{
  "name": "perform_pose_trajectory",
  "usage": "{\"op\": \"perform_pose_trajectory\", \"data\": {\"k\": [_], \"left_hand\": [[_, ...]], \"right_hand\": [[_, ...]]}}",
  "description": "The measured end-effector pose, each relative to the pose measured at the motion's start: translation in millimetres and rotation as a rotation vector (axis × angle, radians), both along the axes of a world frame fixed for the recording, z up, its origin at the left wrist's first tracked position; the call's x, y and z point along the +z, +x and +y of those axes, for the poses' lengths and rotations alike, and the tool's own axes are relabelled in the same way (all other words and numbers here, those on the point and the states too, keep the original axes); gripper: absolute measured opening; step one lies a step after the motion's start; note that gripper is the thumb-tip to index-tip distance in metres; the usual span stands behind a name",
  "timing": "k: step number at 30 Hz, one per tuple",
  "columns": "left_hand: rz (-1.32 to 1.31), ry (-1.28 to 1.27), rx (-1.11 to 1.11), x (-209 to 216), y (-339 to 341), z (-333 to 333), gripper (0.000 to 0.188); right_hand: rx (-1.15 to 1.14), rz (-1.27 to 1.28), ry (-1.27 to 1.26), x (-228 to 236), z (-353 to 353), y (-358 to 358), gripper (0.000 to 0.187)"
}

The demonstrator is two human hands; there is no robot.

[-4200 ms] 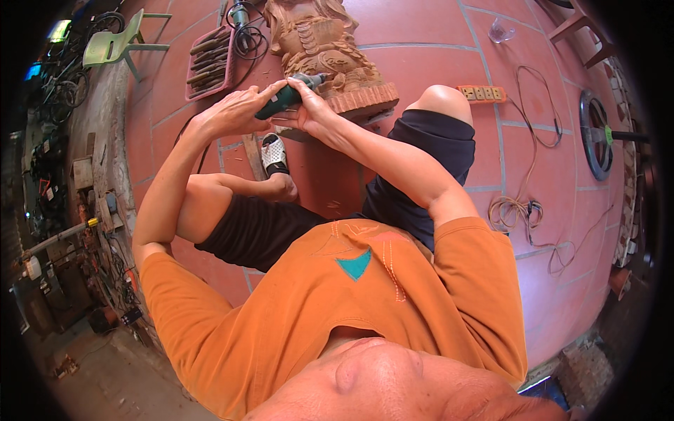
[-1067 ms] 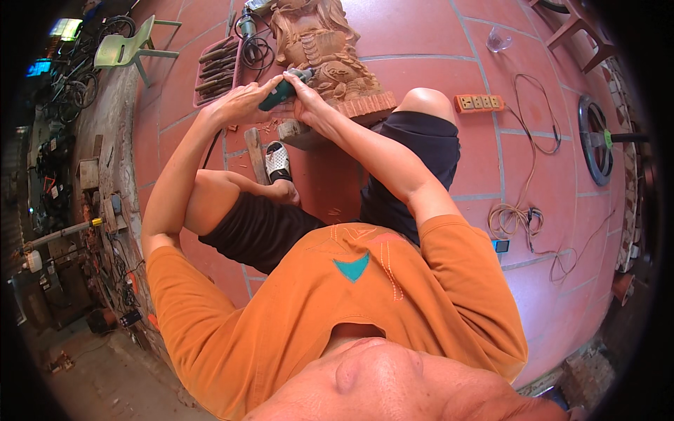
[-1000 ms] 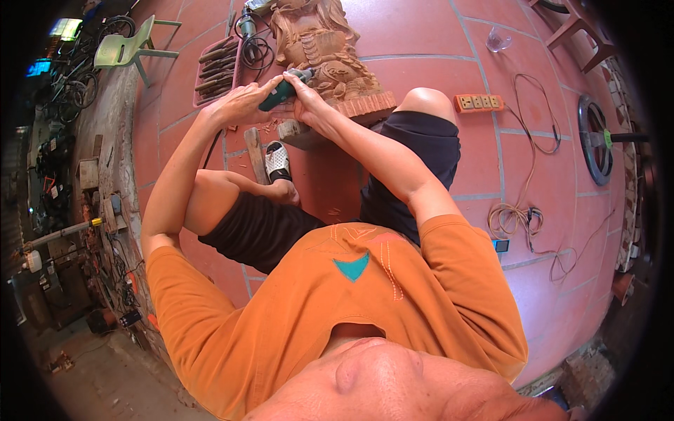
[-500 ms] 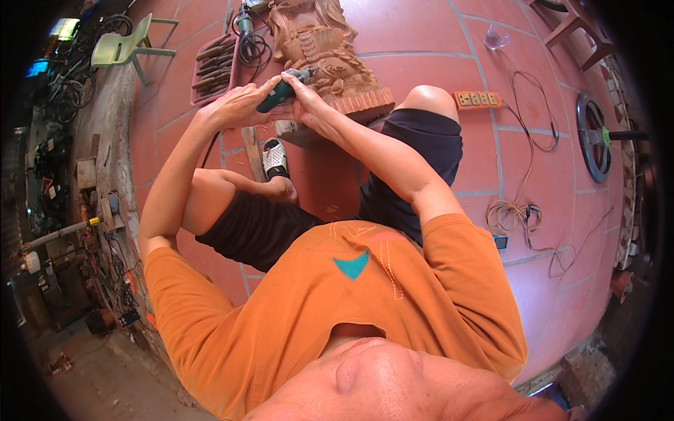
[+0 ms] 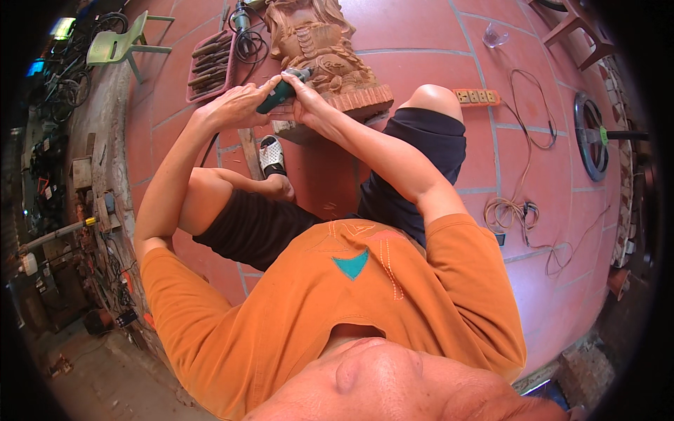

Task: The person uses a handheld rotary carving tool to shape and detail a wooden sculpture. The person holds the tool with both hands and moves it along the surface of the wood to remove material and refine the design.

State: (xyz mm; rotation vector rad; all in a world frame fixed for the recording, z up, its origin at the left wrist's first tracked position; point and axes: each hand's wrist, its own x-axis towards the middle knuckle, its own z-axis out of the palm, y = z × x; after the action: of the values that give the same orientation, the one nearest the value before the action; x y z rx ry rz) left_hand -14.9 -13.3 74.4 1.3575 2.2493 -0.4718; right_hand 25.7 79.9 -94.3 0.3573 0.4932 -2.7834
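One green power tool (image 5: pixel 279 95) is gripped by the fingers of left hand (image 5: pixel 237 105) and right hand (image 5: pixel 307 105), lower fingers partly hidden. Tip held at left edge of one wooden statue (image 5: pixel 324 52); contact can't be told. Tool work on wood judged in hand; steady hold called for. By floor's (image 5: pixel 421 76) left edge: one pink tray (image 5: pixel 231 63), several chisels (image 5: pixel 210 64), one green chair (image 5: pixel 111 48).

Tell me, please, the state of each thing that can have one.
Green rotary tool: held between left hand and right hand
Wood carving: cut in deep relief
Pink basket: holding slender brown tools
Second power tool: lying beside the basket
Orange power strip: sockets facing up
Tan cable: loosely coiled
Green chair: upright, unoccupied
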Motion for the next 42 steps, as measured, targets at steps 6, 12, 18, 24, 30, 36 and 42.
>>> {"op": "perform_pose_trajectory", "data": {"k": [6,12,18,24,30,36,42], "left_hand": [[-0.028,-0.041,0.028,0.9,2.1,3.6,0.088],[-0.017,-0.032,0.005,-2.4,1.1,-1.2,0.091],[-0.011,-0.067,0.018,-2.8,4.2,0.7,0.093],[-0.033,-0.057,0.014,-2.9,6.3,1.1,0.093],[-0.021,-0.077,0.012,-2.0,8.8,3.4,0.094],[-0.032,-0.098,0.018,0.4,10.8,5.9,0.092],[-0.044,-0.091,-0.001,-5.6,9.8,3.5,0.091]], "right_hand": [[0.001,-0.023,0.000,-1.2,-0.1,3.1,0.046],[0.004,-0.025,-0.004,-1.0,-0.6,5.5,0.046],[0.018,-0.030,0.001,0.4,1.8,10.5,0.043],[0.015,-0.047,-0.002,5.3,3.8,15.8,0.041],[0.012,-0.038,0.000,7.2,5.0,18.5,0.039],[0.002,-0.056,-0.021,4.1,3.7,18.2,0.041],[0.016,-0.080,-0.040,-2.2,2.9,20.3,0.041]]}}
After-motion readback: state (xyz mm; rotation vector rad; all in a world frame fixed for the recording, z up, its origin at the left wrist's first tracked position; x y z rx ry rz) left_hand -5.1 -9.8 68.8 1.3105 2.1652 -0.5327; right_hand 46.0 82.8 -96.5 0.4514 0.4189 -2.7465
